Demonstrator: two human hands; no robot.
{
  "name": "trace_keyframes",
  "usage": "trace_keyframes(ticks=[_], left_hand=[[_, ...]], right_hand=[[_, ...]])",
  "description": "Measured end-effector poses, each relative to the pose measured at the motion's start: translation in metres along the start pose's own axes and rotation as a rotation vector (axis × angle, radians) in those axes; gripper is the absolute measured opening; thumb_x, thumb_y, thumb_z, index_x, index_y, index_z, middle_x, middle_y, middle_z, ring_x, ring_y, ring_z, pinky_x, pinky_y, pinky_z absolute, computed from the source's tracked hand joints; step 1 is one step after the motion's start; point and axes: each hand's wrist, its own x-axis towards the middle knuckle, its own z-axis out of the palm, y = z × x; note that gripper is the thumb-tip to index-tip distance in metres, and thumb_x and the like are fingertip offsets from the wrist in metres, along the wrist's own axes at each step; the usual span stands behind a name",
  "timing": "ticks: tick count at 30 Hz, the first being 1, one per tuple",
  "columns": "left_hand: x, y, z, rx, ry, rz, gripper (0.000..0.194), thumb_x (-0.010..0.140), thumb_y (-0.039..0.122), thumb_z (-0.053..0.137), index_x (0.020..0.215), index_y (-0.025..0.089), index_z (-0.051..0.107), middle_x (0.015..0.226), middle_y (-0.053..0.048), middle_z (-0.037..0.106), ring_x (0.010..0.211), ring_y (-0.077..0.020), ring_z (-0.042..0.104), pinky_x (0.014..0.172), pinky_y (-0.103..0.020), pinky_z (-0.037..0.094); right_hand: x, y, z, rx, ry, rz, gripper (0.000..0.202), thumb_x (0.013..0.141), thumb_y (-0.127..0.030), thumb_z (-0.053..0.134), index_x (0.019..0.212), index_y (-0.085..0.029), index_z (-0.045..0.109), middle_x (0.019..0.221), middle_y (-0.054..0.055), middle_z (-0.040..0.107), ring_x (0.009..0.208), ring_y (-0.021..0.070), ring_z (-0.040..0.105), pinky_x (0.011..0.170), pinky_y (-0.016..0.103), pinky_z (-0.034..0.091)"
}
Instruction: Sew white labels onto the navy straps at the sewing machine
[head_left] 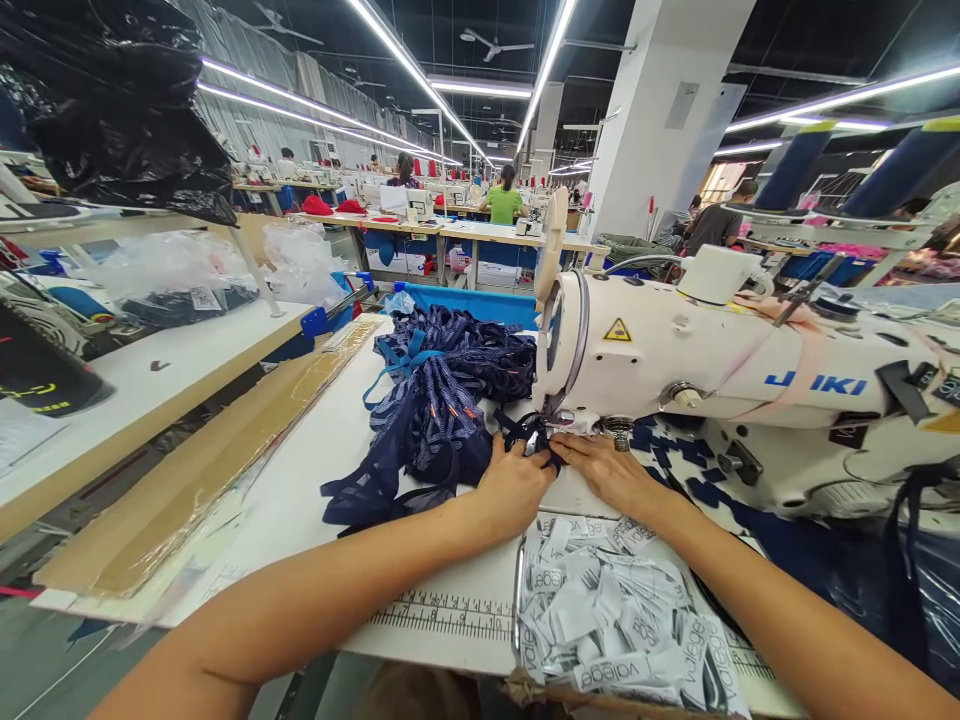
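Observation:
A white JUKI sewing machine (pixel 645 340) stands on the right, its needle area low on its left end. Under it lies a dark navy fabric piece (pixel 553 462), mostly hidden by fingers. My left hand (pixel 517 490) pinches this fabric just left of the presser foot (pixel 537 438), fingers bent. From the right, my right hand (pixel 600 468) presses its closed fingertips on the same fabric, close to the left fingertips. Beside my left hand is a heap of navy lace-edged garments (pixel 442 400), gathered with a blue tie (pixel 409 358).
A tray of white printed labels (pixel 615 610) sits at the table's front edge, between my forearms. Navy scraps (pixel 701 465) lie behind my right hand. At the left are a cardboard strip (pixel 202 480) and a side table (pixel 172 385). Thread cones (pixel 787 170) stand at the right.

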Motion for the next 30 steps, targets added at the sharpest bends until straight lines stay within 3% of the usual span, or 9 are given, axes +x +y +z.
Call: trace_keyframes(ticks=[16,26,30], left_hand=[[0.003,0.004,0.008,0.081,0.099,0.003,0.033,0.081,0.007,0.041,0.112,0.012,0.053,0.115,-0.013,0.058,0.105,-0.0282,0.052,0.095,-0.064,0.022],[-0.005,-0.042,-0.001,-0.185,0.113,0.048,0.041,0.072,-0.003,0.04,0.103,0.016,0.058,0.109,-0.007,0.063,0.105,-0.0205,0.053,0.102,-0.056,0.014],[-0.003,-0.045,0.003,-0.174,0.17,0.077,0.042,0.074,0.002,0.039,0.11,0.016,0.056,0.105,-0.009,0.061,0.101,-0.0213,0.053,0.101,-0.055,0.018]], right_hand=[[0.007,-0.009,-0.009,-0.076,-0.076,0.125,0.043,0.079,-0.005,0.041,0.118,-0.018,0.056,0.112,0.01,0.061,0.092,0.0219,0.058,0.072,0.033,0.05],[0.001,-0.015,-0.005,0.149,0.118,-0.001,0.031,0.088,-0.018,0.036,0.104,-0.012,0.06,0.092,0.012,0.06,0.081,0.0207,0.057,0.07,0.036,0.05],[0.001,-0.017,-0.002,0.179,0.129,0.006,0.031,0.087,-0.016,0.035,0.107,-0.013,0.059,0.093,0.012,0.058,0.082,0.0205,0.056,0.072,0.037,0.05]])
